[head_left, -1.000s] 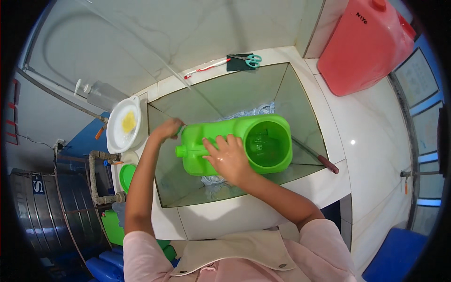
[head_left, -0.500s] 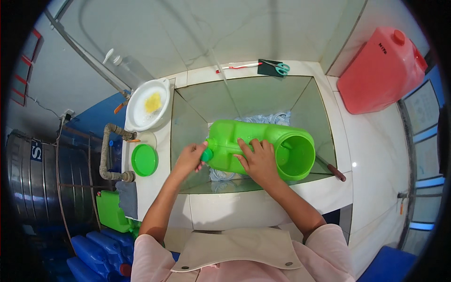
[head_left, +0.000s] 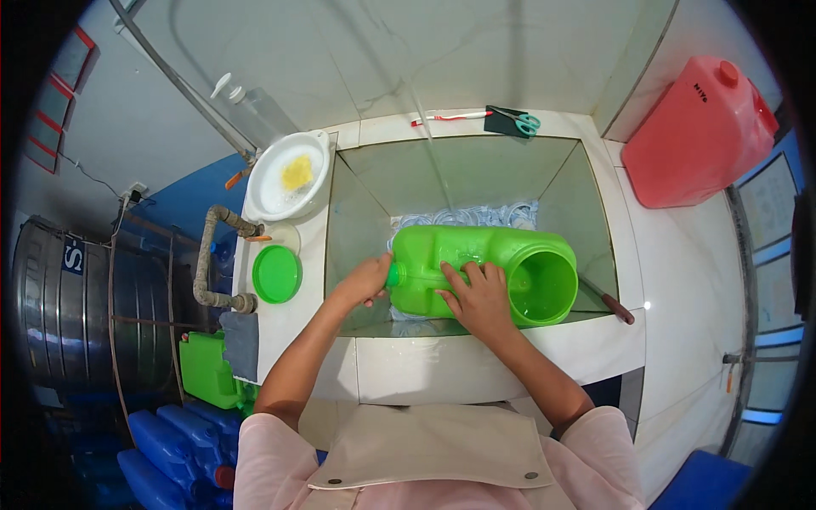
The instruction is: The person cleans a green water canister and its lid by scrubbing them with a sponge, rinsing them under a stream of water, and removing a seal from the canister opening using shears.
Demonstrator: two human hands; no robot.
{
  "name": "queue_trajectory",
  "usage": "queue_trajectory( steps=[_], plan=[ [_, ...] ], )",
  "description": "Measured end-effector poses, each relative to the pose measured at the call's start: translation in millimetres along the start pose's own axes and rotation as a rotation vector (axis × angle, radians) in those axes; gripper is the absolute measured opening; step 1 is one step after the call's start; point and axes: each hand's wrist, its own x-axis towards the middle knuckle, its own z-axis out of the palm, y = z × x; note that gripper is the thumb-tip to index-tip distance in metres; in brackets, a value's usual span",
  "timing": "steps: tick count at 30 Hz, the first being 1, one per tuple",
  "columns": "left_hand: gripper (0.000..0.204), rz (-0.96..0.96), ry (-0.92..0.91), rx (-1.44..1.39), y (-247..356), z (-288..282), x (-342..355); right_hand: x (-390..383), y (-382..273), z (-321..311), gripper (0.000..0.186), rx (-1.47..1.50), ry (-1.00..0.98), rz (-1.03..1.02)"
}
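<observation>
A bright green plastic container (head_left: 489, 242) lies on its side over the sunken sink (head_left: 357, 221), its wide round mouth facing right. My left hand (head_left: 367, 280) is closed around a darker green cap (head_left: 393, 275) at the small spout on the container's left end. Most of that cap is hidden by my fingers. My right hand (head_left: 481, 299) rests on the container's side with its fingers spread, touching it near the handle. Beneath the container lies blue-and-white cloth-like material (head_left: 501, 214), partly covered.
On the left ledge stand a white basin (head_left: 262, 191) with a yellow sponge (head_left: 297, 172) and a round green lid (head_left: 277, 274). Scissors (head_left: 525, 124) and a red-and-white toothbrush (head_left: 450, 117) lie on the back ledge. A brown-handled tool (head_left: 618, 309) leans at the right rim, near a red jug (head_left: 693, 136).
My left hand has turned, and the cap now sits against the container's spout, where it stood tilted before. My right hand stays on the container. The whole view has shifted slightly.
</observation>
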Motion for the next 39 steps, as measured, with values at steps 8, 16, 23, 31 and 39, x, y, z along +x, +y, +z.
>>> queue_trajectory(
  steps=[8, 16, 23, 31, 39],
  plan=[
    [0.049, -0.280, -0.227, -0.180, -51, 7, 6, -15, -17, 12, 0.036, 0.030, -0.038, -0.141],
    [0.028, 0.740, 0.501, 0.577, -74, 47, -31, -19, -11, 6, 0.035, 0.077, -0.067, -0.125],
    [0.036, 0.315, 0.242, 0.122, -66, 26, -41, -18, -11, -1, 0.035, 0.088, -0.058, -0.134],
    [0.035, 0.663, 0.561, 0.331, -60, 39, -48, -16, -16, -11, 0.033, 0.056, -0.157, -0.059],
    [0.030, 0.875, 0.881, 0.607, -57, -2, -65, 1, 33, -92, 0.031, -0.006, -0.474, 0.272]
  ],
)
